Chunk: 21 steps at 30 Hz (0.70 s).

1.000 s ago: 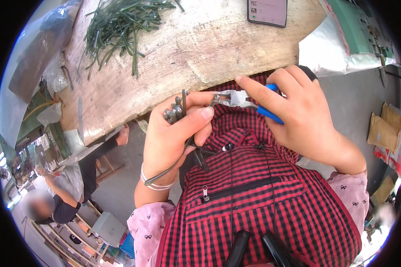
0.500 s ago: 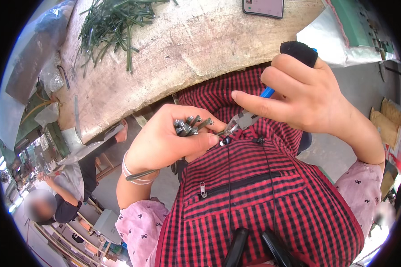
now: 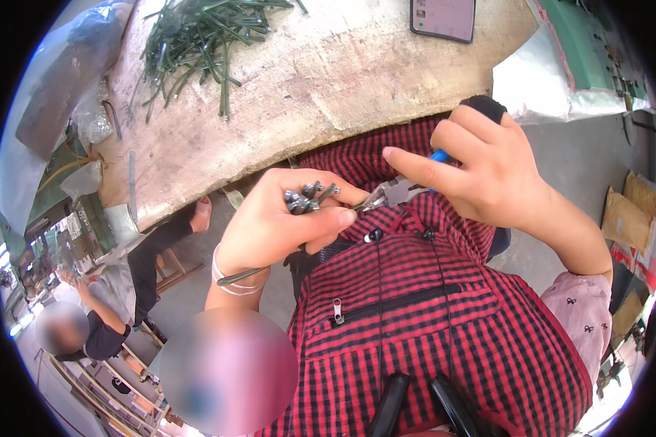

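Observation:
My left hand [image 3: 280, 211] is closed around a bundle of short dark green cable pieces [image 3: 310, 198], whose cut ends stick up between thumb and fingers. A tail of cable comes out by my wrist, along the pale bands there. My right hand [image 3: 481, 160] grips pliers [image 3: 399, 191] with blue and black handles, index finger stretched along them. The metal jaws meet the end of one cable piece at my left thumb and fingertip; whether they bite on it is too small to tell. Both hands are above my red-and-black checked apron [image 3: 430, 313], just off the table edge.
A heap of dark green cable pieces [image 3: 204, 47] lies on the worn wooden table [image 3: 306, 87]. A phone [image 3: 442, 18] rests at the far edge, with white sheeting [image 3: 536, 80] to its right. Another person [image 3: 109, 335] sits at the left. Brown packages [image 3: 627, 211] stand at the right.
My right hand and the pliers' handles have come down and slightly left, nearer my left hand. The view has shifted a little. My left hand still grips the bundle.

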Motion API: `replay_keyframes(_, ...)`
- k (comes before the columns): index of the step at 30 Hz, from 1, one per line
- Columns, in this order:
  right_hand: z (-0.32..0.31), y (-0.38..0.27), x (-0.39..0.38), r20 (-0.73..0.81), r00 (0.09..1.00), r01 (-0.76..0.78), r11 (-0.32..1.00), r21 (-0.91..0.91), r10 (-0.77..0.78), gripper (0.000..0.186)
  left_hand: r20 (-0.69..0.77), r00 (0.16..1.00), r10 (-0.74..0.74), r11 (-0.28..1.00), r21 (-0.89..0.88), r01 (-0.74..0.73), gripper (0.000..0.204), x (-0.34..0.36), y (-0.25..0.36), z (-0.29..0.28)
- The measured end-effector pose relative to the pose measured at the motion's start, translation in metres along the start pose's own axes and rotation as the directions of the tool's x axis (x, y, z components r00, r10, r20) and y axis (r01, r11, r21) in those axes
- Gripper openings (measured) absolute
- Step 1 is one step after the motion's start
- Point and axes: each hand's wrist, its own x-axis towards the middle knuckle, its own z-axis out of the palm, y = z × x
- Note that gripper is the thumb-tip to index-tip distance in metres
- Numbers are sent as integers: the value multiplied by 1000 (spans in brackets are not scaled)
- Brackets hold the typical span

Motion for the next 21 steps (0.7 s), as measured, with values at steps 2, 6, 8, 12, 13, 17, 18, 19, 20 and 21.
replay_keyframes(2,-6,1,4,31,999,15,997,76,-17,47,23,1000,6,999,-48,-4,25,2,-7,-1)
replay_keyframes(6,15,1,-15,135,978,-208,694,689,159,49,203,969,142,934,-352,-63,23,-3,-33,5)
replay_keyframes(8,25,-4,-30,201,918,-355,482,801,343,50,-231,910,344,907,-170,-386,20,-9,-35,-10)
replay_keyframes(12,14,-10,-35,519,751,-587,54,807,408,51,-35,406,913,75,994,-82,34,12,-16,-105)
replay_keyframes(13,17,-13,-36,533,752,-584,18,811,386,50,176,464,868,-212,977,27,41,19,-4,-127)
replay_keyframes(17,26,-29,-30,409,850,-460,92,883,332,51,471,566,677,-582,813,19,40,52,-1,-160)
replay_keyframes(18,27,-31,-30,457,836,-497,70,865,303,52,500,499,708,-569,822,-16,39,65,-4,-149)
replay_keyframes(19,33,-33,-32,458,842,-480,11,877,284,54,508,433,745,-542,839,-50,39,77,-8,-127)
replay_keyframes(20,38,-33,-34,463,848,-467,-47,883,258,56,504,388,771,-523,850,-65,34,87,-7,-106)
replay_keyframes(21,35,-33,-34,599,763,-549,-247,799,242,59,499,365,786,-511,857,-69,35,93,-4,-90)
